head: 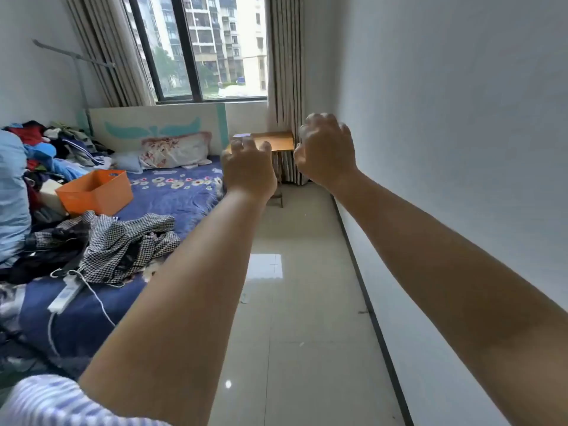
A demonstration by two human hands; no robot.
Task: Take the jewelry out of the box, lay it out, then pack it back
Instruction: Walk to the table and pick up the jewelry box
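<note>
Both my arms are stretched out in front of me at chest height. My left hand [249,167] has its fingers apart and slightly curled, and holds nothing. My right hand [325,149] is a little higher and to the right, fingers loosely curled and empty. Behind the hands, far off by the curtain, stands a small wooden table [276,141] with a small pale box-like object [242,135] on its left part. My left fingers partly hide the table. No jewelry can be made out.
A bed [172,192] with a blue floral sheet fills the left, carrying an orange box [95,192], a pillow [175,150], heaped clothes [123,244] and a power strip [66,295]. Tiled floor [307,302] runs ahead along the white wall [445,149]. A window [196,47] faces me.
</note>
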